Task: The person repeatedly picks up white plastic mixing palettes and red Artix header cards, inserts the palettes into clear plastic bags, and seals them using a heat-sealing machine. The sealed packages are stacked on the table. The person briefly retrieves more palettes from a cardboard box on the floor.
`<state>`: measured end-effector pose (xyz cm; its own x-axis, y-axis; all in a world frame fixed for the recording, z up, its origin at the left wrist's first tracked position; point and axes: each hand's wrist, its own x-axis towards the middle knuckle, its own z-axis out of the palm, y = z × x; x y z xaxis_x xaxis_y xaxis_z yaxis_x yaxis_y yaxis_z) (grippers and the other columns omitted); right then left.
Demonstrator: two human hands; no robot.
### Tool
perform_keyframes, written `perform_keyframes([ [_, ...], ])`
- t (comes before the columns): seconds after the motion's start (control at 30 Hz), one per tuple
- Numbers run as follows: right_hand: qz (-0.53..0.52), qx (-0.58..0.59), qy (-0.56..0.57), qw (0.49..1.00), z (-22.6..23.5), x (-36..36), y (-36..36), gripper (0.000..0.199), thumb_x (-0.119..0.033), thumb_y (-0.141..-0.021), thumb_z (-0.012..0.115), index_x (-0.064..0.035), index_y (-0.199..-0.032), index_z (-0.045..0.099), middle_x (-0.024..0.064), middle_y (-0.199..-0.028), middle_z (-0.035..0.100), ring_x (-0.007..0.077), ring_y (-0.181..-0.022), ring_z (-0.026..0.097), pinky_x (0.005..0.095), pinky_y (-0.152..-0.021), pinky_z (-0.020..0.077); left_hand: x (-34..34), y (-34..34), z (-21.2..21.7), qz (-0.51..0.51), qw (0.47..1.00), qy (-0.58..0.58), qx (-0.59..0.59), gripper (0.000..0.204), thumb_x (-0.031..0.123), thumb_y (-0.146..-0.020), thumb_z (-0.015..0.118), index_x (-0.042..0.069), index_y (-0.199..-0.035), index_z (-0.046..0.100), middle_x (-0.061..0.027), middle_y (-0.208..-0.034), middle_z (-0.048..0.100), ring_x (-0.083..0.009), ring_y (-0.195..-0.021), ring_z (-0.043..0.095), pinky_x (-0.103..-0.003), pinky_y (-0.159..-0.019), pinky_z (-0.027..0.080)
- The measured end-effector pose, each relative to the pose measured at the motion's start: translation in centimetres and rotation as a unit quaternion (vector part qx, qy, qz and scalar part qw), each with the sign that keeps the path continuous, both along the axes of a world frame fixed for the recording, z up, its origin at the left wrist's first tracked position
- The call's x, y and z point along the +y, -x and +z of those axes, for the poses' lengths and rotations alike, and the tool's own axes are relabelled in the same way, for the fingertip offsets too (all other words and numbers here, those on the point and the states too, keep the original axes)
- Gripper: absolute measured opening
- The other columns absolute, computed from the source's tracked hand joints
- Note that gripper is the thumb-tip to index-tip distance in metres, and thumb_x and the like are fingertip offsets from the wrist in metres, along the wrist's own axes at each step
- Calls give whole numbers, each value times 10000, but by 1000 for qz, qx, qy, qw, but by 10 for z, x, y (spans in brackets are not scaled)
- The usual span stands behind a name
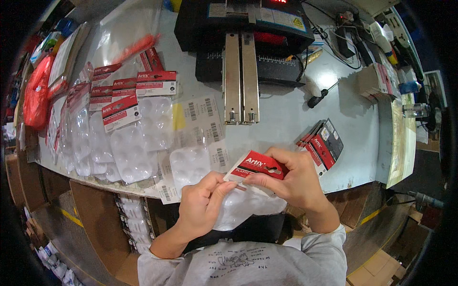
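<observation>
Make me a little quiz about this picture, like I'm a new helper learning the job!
1. What colour is the top part of the card in the right hand?
2. Where are most of the white trays piled? A) left side of the table; B) right side of the table; C) on the floor.
3. True or false: the screwdriver lies to the right of the two metal bars.

Key: 1. Red. 2. A. 3. True.

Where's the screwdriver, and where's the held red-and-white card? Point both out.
Screwdriver [317,100]: head view, on its black handle.
Red-and-white card [260,163]: head view, on its red front.
</observation>
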<state>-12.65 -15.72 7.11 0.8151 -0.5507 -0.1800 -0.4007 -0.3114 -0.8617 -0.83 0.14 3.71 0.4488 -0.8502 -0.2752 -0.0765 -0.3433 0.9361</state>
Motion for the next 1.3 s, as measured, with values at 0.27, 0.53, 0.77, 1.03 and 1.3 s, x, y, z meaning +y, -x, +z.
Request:
perform_keyframes([
  [0.27, -13, -47, 39, 998, -14, -13, 5, 279, -173, -683, 800, 26, -795, 640, 61, -662, 618, 68, -550, 524, 225, -525, 435, -2, 1, -9, 85, 995, 42, 15, 161, 146, -904, 568, 1, -896, 638, -12, -629, 575, -42, -581, 464, -209, -527, 379],
  [0.53, -85, 27, -334, 938, -37, -14, 27, 176, -115, -835, 651, 55, -791, 654, 74, -711, 645, 94, -588, 598, 198, -501, 476, -1, -3, -34, 188, 974, 80, 102, 242, 163, -934, 528, -34, -808, 590, 32, -731, 553, -42, -682, 424, -196, -621, 361],
  [0.77, -93, 21, -387, 917, -54, -16, 13, 209, -149, -898, 551, 59, -904, 569, 93, -770, 631, 141, -614, 624, 230, -487, 479, -19, -7, -53, 167, 986, 29, -7, 279, 220, -965, 444, -29, -899, 552, -56, -766, 548, -113, -718, 454, -261, -675, 391],
  [1.03, -176, -57, -383, 905, -78, -39, -13, 185, -161, -899, 566, 25, -895, 574, 89, -755, 621, 141, -609, 607, 239, -510, 472, -62, -31, -67, 155, 983, -52, -88, 296, 251, -971, 414, -9, -891, 529, -62, -774, 536, -135, -744, 456, -274, -703, 393],
  [1.3, -207, -45, -270, 939, -61, -32, -7, 205, -122, -879, 571, 52, -988, 571, 92, -791, 638, 154, -672, 637, 254, -558, 503, -40, -37, -82, 133, 964, -84, -215, 296, 266, -971, 390, 14, -1025, 536, -181, -924, 593, -284, -872, 562, -387, -795, 423],
])
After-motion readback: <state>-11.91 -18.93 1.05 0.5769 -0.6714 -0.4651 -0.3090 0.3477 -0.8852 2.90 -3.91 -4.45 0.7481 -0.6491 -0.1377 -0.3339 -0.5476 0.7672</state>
